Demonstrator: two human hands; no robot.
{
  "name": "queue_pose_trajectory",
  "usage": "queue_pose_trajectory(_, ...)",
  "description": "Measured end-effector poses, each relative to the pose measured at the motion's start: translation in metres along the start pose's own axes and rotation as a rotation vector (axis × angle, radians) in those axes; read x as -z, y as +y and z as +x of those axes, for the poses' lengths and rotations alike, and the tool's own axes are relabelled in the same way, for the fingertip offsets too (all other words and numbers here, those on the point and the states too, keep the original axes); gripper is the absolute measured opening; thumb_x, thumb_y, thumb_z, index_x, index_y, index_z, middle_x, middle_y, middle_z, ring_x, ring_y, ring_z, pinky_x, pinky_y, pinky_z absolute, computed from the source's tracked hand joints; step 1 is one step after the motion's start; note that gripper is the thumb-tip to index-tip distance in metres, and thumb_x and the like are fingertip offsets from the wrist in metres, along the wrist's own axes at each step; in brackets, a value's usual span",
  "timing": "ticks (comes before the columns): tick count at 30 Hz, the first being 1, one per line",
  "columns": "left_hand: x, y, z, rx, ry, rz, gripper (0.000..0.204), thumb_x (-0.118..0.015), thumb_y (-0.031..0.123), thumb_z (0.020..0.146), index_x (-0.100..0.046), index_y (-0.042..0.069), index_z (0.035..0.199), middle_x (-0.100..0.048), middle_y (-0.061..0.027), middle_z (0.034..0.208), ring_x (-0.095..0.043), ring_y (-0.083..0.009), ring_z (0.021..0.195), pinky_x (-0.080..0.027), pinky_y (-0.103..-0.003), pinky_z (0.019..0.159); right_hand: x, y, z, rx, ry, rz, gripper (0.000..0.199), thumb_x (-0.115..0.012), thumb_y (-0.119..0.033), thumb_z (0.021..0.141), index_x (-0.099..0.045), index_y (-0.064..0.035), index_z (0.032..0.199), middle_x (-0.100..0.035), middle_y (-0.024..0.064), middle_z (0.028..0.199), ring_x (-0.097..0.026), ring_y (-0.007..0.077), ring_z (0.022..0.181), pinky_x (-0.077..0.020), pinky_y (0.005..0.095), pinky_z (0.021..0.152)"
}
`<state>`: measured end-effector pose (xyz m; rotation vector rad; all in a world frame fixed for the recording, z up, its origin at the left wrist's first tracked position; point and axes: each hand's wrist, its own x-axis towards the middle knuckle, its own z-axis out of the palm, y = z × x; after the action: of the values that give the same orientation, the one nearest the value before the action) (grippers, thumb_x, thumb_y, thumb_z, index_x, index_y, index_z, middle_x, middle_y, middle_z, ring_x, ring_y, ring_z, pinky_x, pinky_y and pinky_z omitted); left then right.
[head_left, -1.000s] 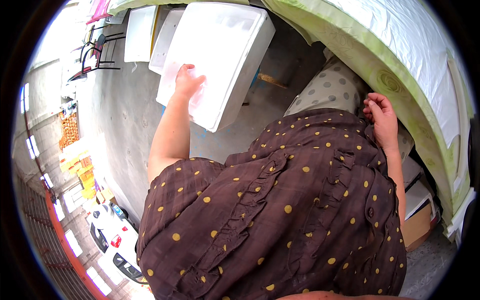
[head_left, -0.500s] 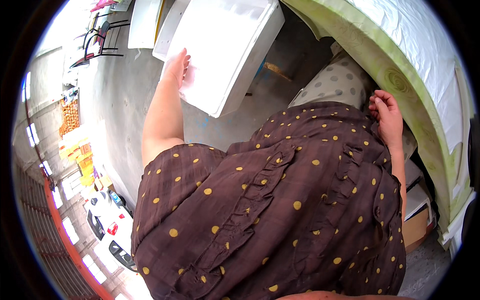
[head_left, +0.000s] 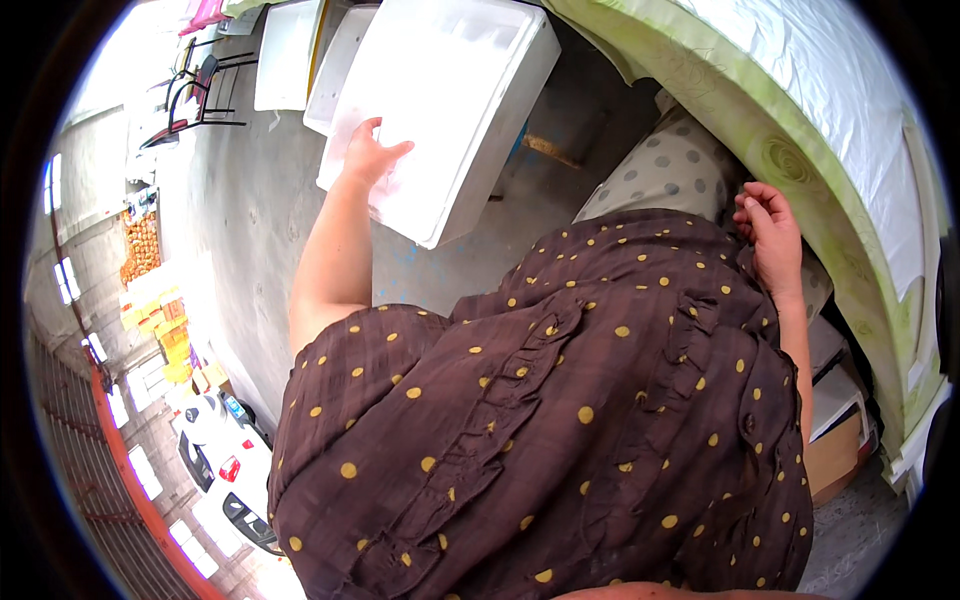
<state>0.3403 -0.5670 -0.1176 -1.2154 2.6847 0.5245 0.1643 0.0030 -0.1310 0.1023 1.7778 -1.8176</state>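
Observation:
My left hand (head_left: 374,157) is open over a white plastic bin (head_left: 448,90), its thumb spread away from the fingers. Whether it touches the bin's inside or only hovers above is hard to tell. Beside my right thigh, my right hand (head_left: 770,228) hangs with the fingers loosely curled in and nothing visible in them. It is close to the pale green patterned cloth (head_left: 785,160) covering a table on the right.
White plastic lies over the cloth. More white bins (head_left: 287,60) stand beyond at the left, near a dark-framed chair (head_left: 203,80). A cardboard box (head_left: 838,452) sits low at the right. A white car (head_left: 235,470) and stacked yellow boxes (head_left: 172,325) are farther off left.
My left hand has turned, and its thumb now sticks out to the right. The white bin sits slightly lower and further left in view. My right hand stays nearly still.

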Motion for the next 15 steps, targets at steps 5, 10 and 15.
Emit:
queue_pose_trajectory(5, 0.000, 0.007, -0.012, -0.046, 0.134, -0.028, 0.068, -0.084, 0.028, 0.074, -0.055, 0.003, 0.131, -0.062, -0.0166, 0.122, -0.061, -0.0283, 0.111, -0.050, -0.034, 0.098, -0.002, -0.001, -0.001, -0.003, 0.007, 0.008, 0.022, -0.060, -0.014, 0.099, -0.061, -0.0040, 0.119, -0.064, 0.0014, 0.104, -0.057, 0.0076, 0.084, -0.0479, 0.0235, 0.077)
queue_pose_trajectory(10, -0.008, 0.005, -0.010, 0.123, 0.213, -0.428, 0.055, -0.069, 0.013, 0.083, -0.051, 0.009, 0.135, -0.063, -0.0107, 0.115, -0.062, -0.0225, 0.101, -0.052, -0.035, 0.091, -0.001, -0.001, 0.000, 0.004, -0.006, 0.005, 0.023, -0.060, -0.014, 0.099, -0.061, -0.0038, 0.119, -0.064, 0.0016, 0.104, -0.057, 0.0080, 0.084, -0.0480, 0.0237, 0.077)
queue_pose_trajectory(15, 0.019, 0.023, -0.007, 0.316, 0.121, -0.953, 0.057, -0.059, 0.002, 0.087, -0.044, 0.011, 0.141, -0.062, -0.0088, 0.114, -0.061, -0.0183, 0.095, -0.054, -0.033, 0.080, 0.001, 0.001, -0.001, 0.007, 0.011, 0.032, 0.023, -0.060, -0.014, 0.098, -0.061, -0.0037, 0.119, -0.064, 0.0019, 0.104, -0.057, 0.0080, 0.084, -0.0480, 0.0238, 0.077)
